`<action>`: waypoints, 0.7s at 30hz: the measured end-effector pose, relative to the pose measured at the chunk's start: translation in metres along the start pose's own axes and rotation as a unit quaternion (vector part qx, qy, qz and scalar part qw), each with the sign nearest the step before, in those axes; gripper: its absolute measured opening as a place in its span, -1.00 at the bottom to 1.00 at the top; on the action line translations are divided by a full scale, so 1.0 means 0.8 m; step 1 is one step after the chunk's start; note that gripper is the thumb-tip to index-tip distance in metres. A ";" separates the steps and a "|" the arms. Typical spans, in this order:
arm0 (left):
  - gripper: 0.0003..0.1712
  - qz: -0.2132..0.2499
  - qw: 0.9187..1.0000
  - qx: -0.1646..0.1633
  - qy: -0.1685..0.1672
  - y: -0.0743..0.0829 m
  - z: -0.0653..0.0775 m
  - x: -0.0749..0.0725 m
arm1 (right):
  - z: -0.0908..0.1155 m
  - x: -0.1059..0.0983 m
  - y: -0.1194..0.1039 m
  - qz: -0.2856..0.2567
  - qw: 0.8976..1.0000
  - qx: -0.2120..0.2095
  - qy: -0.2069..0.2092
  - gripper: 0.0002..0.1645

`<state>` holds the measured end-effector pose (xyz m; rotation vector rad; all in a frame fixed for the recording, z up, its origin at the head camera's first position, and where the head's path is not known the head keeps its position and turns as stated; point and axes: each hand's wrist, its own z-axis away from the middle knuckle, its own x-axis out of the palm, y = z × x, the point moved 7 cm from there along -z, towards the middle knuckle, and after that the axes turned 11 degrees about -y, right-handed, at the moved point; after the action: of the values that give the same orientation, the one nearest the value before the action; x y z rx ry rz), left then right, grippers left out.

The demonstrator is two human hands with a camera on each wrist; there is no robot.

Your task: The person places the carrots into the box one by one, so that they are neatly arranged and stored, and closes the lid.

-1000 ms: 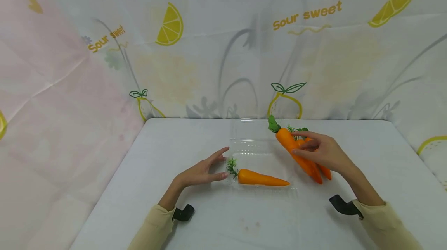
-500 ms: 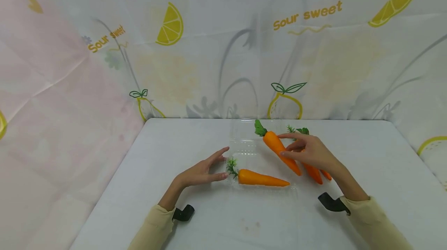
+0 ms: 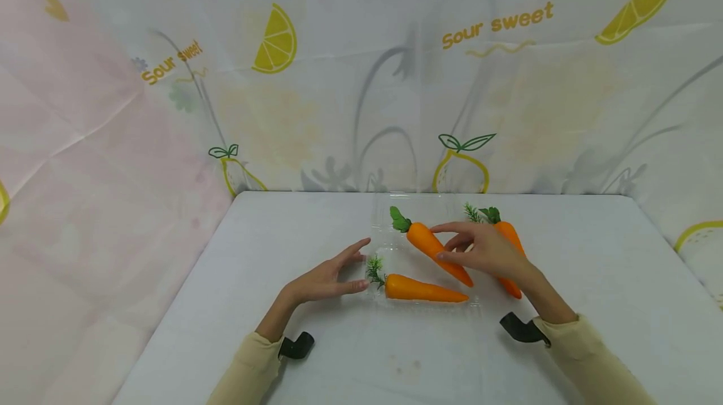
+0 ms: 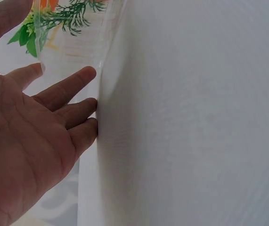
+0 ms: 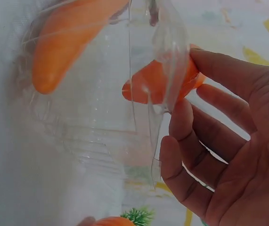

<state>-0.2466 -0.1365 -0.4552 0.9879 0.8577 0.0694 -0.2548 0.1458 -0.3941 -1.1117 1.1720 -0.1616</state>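
My right hand [image 3: 488, 251] pinches an orange carrot [image 3: 423, 238] with a leafy green top, held slanted over a clear plastic box [image 5: 96, 127]. In the right wrist view, the box wall stands between the camera and that carrot's tip. A second carrot [image 3: 423, 290] with a feathery green top lies along the near side inside the box. My left hand [image 3: 327, 279] is spread at the box's left side, fingers fairly straight. In the left wrist view, its fingertips are right at the box wall, beside the green sprigs [image 4: 70, 19].
To the right of the box lie more carrots, one [image 3: 510, 237] partly covered by my right hand and a feathery top [image 3: 471, 211] beside it. The box's clear lid [image 3: 415, 207] reaches toward the back of the white table [image 3: 254, 235]. A lemon-printed cloth [image 3: 339, 110] hangs behind.
My right hand has carried the carrot leftward and toward me, away from the carrots on the right and over the box. My left hand has stayed in place.
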 end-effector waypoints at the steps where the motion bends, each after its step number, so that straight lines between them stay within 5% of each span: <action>1: -0.01 -0.001 1.000 0.000 0.000 0.000 0.000 0.000 | -0.001 0.002 -0.001 0.002 1.000 -0.006 -0.002 -0.41; 9: 0.00 -0.003 1.000 0.002 0.001 -0.001 0.000 0.000 | -0.011 0.024 -0.002 0.023 0.998 -0.025 -0.046 -0.42; 21: -0.03 0.007 1.000 0.004 -0.001 -0.003 0.000 0.001 | -0.015 0.044 -0.004 0.085 0.993 0.023 -0.076 -0.46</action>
<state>-0.2469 -0.1379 -0.4573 1.0010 0.8503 0.0762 -0.2470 0.1150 -0.4141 -0.9628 1.1143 0.0278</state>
